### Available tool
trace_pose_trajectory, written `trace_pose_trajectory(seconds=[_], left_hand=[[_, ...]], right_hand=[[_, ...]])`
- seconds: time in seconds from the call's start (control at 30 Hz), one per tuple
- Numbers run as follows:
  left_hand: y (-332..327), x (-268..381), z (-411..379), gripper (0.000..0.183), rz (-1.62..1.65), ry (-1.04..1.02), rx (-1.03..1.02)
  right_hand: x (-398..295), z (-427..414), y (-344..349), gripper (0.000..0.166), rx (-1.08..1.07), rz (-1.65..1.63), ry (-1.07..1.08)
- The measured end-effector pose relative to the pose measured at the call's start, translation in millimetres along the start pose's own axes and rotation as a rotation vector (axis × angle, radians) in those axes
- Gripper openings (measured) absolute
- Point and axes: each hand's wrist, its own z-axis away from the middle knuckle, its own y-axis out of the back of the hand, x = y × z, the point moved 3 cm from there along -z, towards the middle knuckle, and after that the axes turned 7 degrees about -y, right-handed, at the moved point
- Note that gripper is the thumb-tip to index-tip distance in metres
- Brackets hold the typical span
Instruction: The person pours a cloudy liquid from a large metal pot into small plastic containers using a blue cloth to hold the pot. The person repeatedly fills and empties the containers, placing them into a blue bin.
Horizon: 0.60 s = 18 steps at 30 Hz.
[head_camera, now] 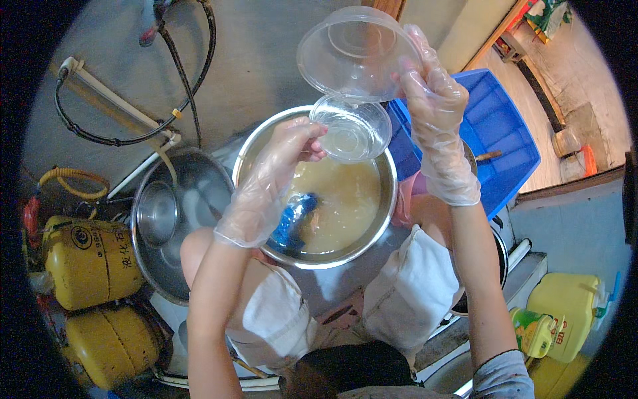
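Observation:
My left hand [294,144], in a loose clear disposable glove, grips the rim of a small clear plastic bowl [354,129]. Gloved the same way, my right hand [433,85] holds a larger clear plastic bowl [359,55] by its side, tilted above the small one. The lower edge of the large bowl meets or overlaps the small bowl's far rim; contact is uncertain. Below both stands a round stainless steel basin [319,263] between my knees. It holds cloudy yellowish water [344,209] and a blue, shiny, partly sunken item [294,219] whose kind is unclear.
Left of the basin sits a wide metal basin [199,199] with a smaller metal bowl [157,214] inside. Yellow gas cylinders [94,264] lie farther left. A blue plastic crate [503,129] stands at right, yellow jugs [563,309] at lower right. Black hoses [177,65] hang along the wall.

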Motion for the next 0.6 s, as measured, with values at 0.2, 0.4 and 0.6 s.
trace_pose_trajectory(seconds=[0.2, 0.4, 0.6], left_hand=[[1.8, -0.9, 0.1, 0.008, 0.044, -0.004, -0.01], [-2.0, 5.7, 4.5, 0.008, 0.025, -0.045, 0.01], [6.1, 4.4, 0.9, 0.01, 0.004, -0.027, -0.014]], right_hand=[[-4.9, -0.4, -0.9, 0.039, 0.005, -0.071, -0.017], [-7.8, 0.5, -0.9, 0.038, -0.011, 0.01, -0.063], [-1.7, 0.0, -4.8, 0.045, -0.008, 0.079, 0.279]])
